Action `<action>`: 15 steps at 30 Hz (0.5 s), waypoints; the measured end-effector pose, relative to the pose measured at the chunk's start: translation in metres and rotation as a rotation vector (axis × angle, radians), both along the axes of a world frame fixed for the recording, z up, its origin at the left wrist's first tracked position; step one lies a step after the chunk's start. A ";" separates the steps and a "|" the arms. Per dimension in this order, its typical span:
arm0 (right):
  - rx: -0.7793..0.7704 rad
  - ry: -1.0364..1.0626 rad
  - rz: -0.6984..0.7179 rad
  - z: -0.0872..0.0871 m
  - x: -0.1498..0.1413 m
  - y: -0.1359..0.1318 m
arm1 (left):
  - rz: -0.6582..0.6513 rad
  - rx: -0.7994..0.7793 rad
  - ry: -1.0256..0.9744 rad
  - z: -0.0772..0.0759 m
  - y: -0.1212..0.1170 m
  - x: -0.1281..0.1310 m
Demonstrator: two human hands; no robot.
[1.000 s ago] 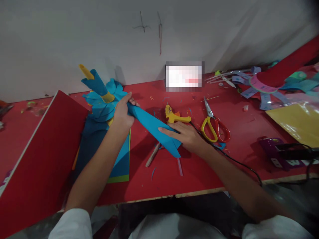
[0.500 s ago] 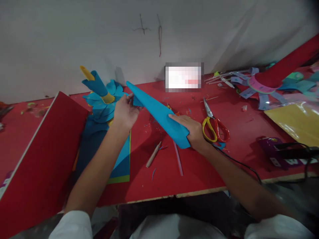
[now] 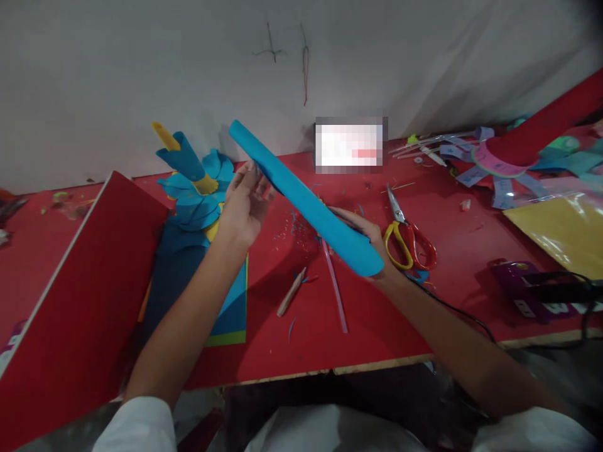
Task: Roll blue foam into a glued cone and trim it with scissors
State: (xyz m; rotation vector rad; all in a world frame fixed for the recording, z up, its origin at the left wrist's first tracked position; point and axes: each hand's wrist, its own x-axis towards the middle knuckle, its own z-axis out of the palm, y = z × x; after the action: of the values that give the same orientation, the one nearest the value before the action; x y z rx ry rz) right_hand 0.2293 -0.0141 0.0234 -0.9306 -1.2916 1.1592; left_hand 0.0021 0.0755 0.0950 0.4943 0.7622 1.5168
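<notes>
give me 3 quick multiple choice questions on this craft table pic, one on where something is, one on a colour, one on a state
1. Where do the scissors lie?
A. on the red table, beside the right hand
B. on the yellow sheet
C. under the red board

2. What colour is the rolled sheet?
A. green
B. blue
C. white

3. How does the left hand stand?
A. fist shut round the pencil
B. flat on the table
C. fingers open, next to the rolled sheet

Answers:
1 A, they rest on the tabletop just right of the right hand.
2 B, the roll is bright blue.
3 C, its fingers are spread by the roll, while the right hand grips the lower end.
</notes>
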 end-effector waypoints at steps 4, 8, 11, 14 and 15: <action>-0.176 0.241 0.104 0.001 -0.004 -0.002 | -0.039 0.090 0.056 0.003 -0.007 0.005; -0.405 0.393 0.189 0.009 -0.006 -0.004 | -0.091 0.160 0.074 0.009 -0.013 0.008; -0.501 0.388 0.263 0.014 -0.008 -0.005 | -0.130 0.221 0.047 0.013 -0.016 0.010; -0.450 0.366 0.215 0.011 -0.012 -0.004 | -0.119 0.178 -0.019 0.017 -0.017 0.011; -0.404 0.342 0.194 0.009 -0.013 -0.004 | -0.112 0.152 -0.045 0.018 -0.017 0.011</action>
State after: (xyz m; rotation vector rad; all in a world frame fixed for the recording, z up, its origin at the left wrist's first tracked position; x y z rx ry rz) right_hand 0.2163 -0.0179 0.0323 -0.8556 -0.8989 1.6930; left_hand 0.0131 0.0582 0.1133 0.6042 0.5781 1.4826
